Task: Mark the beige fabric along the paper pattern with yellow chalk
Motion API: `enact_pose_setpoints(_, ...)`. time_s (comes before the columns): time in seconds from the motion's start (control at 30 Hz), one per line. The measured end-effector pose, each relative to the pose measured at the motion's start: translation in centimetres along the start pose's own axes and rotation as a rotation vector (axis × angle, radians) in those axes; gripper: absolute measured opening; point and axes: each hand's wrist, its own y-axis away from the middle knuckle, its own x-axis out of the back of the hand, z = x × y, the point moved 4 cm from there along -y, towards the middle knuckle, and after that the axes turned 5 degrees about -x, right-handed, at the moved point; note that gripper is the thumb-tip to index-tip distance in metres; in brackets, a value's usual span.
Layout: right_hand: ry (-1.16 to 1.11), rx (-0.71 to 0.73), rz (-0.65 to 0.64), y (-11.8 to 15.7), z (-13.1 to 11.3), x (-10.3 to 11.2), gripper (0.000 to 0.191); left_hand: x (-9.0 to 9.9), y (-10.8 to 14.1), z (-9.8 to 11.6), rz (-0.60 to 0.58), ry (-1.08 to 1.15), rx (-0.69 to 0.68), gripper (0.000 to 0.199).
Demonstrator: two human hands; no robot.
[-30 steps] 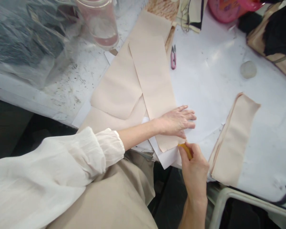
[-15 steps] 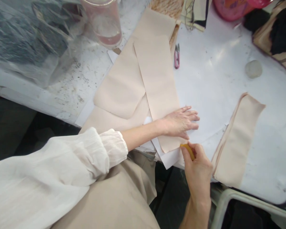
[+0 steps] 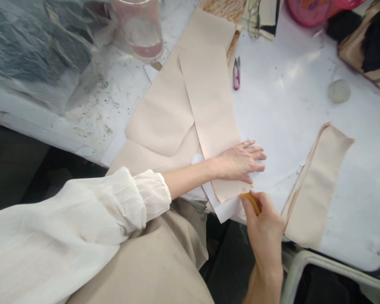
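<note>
Beige, the long flat fabric strip [image 3: 213, 116] lies beside the small pink-handled snips [image 3: 237, 76], its long axis running past them toward the person [image 3: 85, 228], part-covered by the flat, spread left hand [image 3: 240, 162], while the right hand [image 3: 265, 214] pinches a mostly hidden yellow piece [image 3: 253, 202].

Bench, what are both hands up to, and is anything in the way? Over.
Left hand flat across beige strip. Right hand gripping small yellow piece by strip's near end. Pink snips beside strip, out of hands' way.
</note>
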Motion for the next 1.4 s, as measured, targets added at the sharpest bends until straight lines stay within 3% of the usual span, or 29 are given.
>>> enact_pose_setpoints(0.07,-0.017,-0.047,-0.037,0.4,0.5,1.0,0.032,-0.1,-0.1,0.0,0.016,-0.003,-0.004,0.042)
enact_pose_setpoints(0.17,-0.007,-0.081,0.176,0.1,0.7,2.1,0.037,-0.3,-0.1,-0.1,0.014,-0.008,-0.005,0.043)
enact_pose_setpoints(0.27,-0.006,0.020,0.276,-0.9,0.0,1.0,0.037,-0.3,-0.1,-0.2,0.025,-0.015,-0.009,0.040)
enact_pose_setpoints(0.4,0.000,0.088,0.239,-1.3,-0.2,-0.6,0.033,-0.1,0.0,0.0,0.018,-0.027,-0.015,0.038)
enact_pose_setpoints(0.6,-0.022,-0.027,-0.057,0.6,1.9,1.1,0.033,-0.1,0.0,0.3,0.003,-0.015,-0.014,0.042)
enact_pose_setpoints(0.7,-0.057,-0.093,0.128,0.8,2.2,2.4,0.035,-0.3,-0.1,0.2,0.018,-0.023,-0.022,0.042)
enact_pose_setpoints(0.77,-0.057,-0.021,0.253,0.3,1.5,2.3,0.033,-0.5,-0.1,0.1,0.015,-0.030,-0.018,0.043)
enact_pose_setpoints(0.93,-0.008,0.268,0.195,-1.5,-0.5,-0.2,0.018,-0.3,0.0,0.2,0.020,-0.043,-0.026,0.034)
enact_pose_setpoints(1.13,0.041,0.225,-0.001,-0.2,1.1,1.4,0.020,-0.2,0.0,0.4,-0.006,-0.037,-0.020,0.044)
enact_pose_setpoints(1.23,0.021,0.169,0.143,0.2,1.5,2.8,0.022,-0.2,0.0,0.5,-0.002,-0.032,-0.034,0.046)
enact_pose_setpoints(1.3,-0.020,0.205,0.220,-0.1,1.1,2.4,0.020,-0.3,0.0,0.5,-0.001,-0.032,-0.034,0.045)
enact_pose_setpoints(1.4,-0.035,0.351,0.175,-1.2,0.3,0.7,0.013,-0.4,0.0,0.4,0.004,-0.038,-0.028,0.038)
